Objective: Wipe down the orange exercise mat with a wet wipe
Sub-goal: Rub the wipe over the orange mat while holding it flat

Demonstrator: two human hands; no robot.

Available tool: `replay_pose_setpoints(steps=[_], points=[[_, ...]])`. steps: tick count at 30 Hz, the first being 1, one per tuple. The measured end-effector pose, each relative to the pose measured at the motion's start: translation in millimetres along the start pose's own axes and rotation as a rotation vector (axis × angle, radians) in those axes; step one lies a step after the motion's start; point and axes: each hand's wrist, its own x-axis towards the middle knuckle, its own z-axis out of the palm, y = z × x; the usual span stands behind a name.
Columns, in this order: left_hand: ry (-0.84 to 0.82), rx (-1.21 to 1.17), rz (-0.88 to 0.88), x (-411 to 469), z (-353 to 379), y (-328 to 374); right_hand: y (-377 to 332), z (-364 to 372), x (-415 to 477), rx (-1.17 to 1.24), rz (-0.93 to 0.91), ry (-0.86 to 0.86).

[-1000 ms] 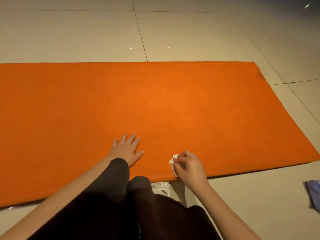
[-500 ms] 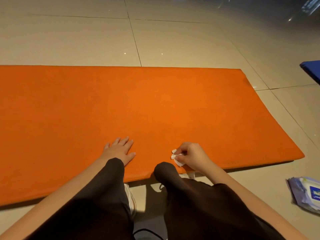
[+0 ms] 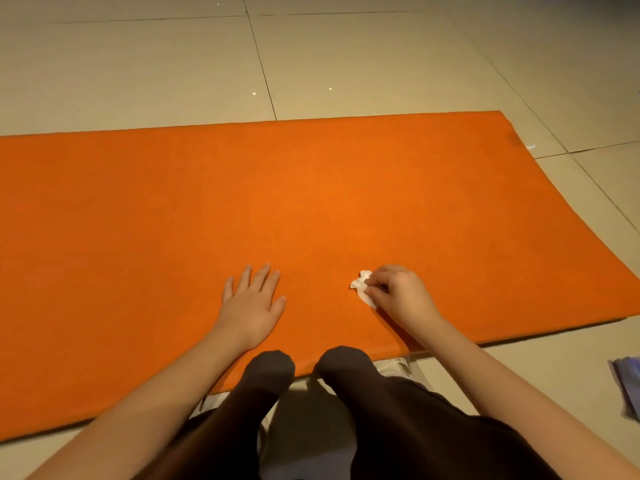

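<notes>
The orange exercise mat (image 3: 311, 202) lies flat on the tiled floor and fills most of the view. My left hand (image 3: 251, 303) rests flat on the mat near its front edge, fingers spread and straight. To its right, my right hand (image 3: 398, 296) has its fingers curled round a small crumpled white wet wipe (image 3: 363, 285), which touches the mat. Part of the wipe sticks out at the left of my fingers; the rest is hidden under them.
My knees in dark trousers (image 3: 311, 372) sit at the mat's front edge, with white shoes (image 3: 394, 365) partly showing behind them. A bluish wipe packet (image 3: 628, 386) lies on the floor at the right edge. Beige floor tiles (image 3: 346, 57) surround the mat.
Both hands sit farther onto the mat than before. My right hand still holds the wipe. The view has shifted, so the wipe packet is now mostly cut off at the right.
</notes>
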Motion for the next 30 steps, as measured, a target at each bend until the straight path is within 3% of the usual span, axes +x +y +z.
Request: replay_pose_setpoints(steps=[3, 6, 8, 13, 17, 19, 24, 30], points=[[-0.007, 0.019, -0.006, 1, -2, 2, -14, 13, 8, 0.008, 0.006, 0.050], [0.001, 0.023, 0.012, 5, -5, 1, -26, 15, 5, -0.024, -0.190, -0.145], [0.000, -0.014, 0.045, 14, -9, -2, -19, 9, 16, -0.078, -0.211, -0.186], [0.039, -0.030, 0.061, 22, -4, 3, -4, 16, 40, -0.192, 0.055, 0.087], [0.047, -0.008, 0.055, 19, -2, 2, -18, 26, 25, -0.124, -0.196, -0.084], [0.052, -0.012, 0.050, 20, -1, 2, -10, 20, 33, -0.134, -0.231, -0.120], [0.058, -0.024, 0.062, 20, 1, 2, -5, 29, 63, -0.145, 0.072, 0.086], [0.068, -0.067, 0.081, 52, -8, -1, -10, 32, 53, -0.055, -0.221, -0.157]])
